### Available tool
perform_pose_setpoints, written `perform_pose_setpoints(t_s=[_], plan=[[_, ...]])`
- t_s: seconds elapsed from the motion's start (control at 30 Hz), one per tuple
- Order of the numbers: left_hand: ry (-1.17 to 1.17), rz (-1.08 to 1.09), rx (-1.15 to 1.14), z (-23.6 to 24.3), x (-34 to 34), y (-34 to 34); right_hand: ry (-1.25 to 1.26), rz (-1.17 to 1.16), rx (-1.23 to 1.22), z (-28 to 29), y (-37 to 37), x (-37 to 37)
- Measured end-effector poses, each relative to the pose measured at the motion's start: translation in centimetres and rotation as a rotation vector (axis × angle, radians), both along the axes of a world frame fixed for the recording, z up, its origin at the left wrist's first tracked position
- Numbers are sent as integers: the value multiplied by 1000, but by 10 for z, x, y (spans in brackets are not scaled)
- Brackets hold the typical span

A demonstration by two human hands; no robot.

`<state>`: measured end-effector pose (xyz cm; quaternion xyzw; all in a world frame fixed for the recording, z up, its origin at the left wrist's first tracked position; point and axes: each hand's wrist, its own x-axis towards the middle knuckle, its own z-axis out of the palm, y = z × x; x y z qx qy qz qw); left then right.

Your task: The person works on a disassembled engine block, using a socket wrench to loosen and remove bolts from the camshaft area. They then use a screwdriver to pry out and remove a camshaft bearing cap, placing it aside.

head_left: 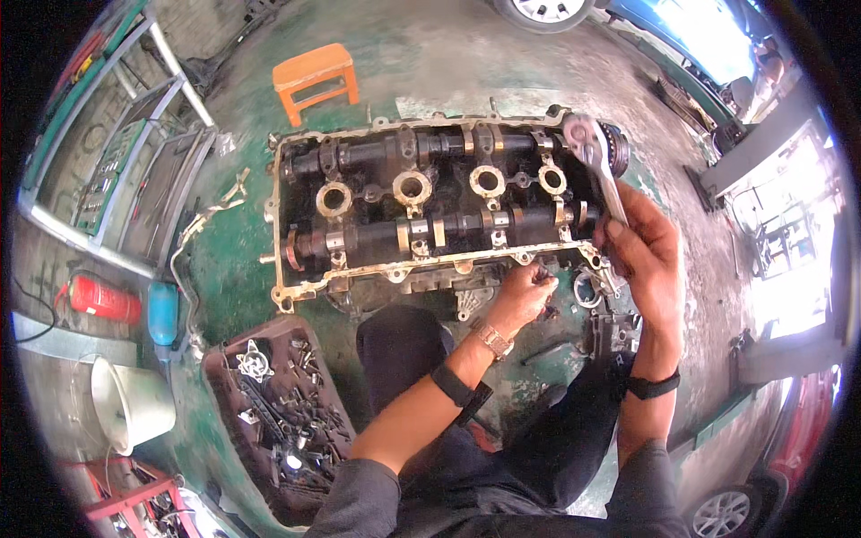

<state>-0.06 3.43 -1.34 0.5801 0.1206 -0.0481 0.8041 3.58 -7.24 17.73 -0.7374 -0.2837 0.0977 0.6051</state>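
Note:
An open engine (369,193), its two dark camshafts and several pale round rings showing, lies across the middle in front of me. My right hand (647,255) is wrapped round the handle of a silver ratchet wrench (601,166). The wrench's round head is over the engine's right end, beside a dark toothed wheel (615,151). At the engine's near edge, right of centre, my left hand (523,300) has its fingers curled together. Whatever they may hold is too small to name.
A brown tray (220,377) of loose metal parts sits at my left. Beyond the engine stands an orange stool (314,72). Further left are a red fire extinguisher (103,299), a blue bottle (163,314) and a white bucket (134,403). Cars stand around the edges.

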Motion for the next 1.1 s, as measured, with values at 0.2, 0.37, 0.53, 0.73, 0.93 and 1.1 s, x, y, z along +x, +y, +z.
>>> perform_pose_setpoints(t_s=[0.2, 0.37, 0.53, 0.73, 0.93, 1.1], plan=[[-34, 36, -7, 1, -1, 5, -234, -257, -87, -18, 43, 21], [-7, -2, 11, 0, 0, 7, -640, -11, -513, -14, 60, 21], [-46, -22, 43, -5, 3, 3, -620, 23, -487, -14, 48, 14], [-58, 19, -30, -7, 3, 0, -790, -34, -573, -23, 57, 21], [-122, 31, -58, -3, 2, 1, -862, -45, -621, -21, 48, 4], [-72, 7, -14, 4, 0, 4, -988, 68, -736, -21, 51, 15]])
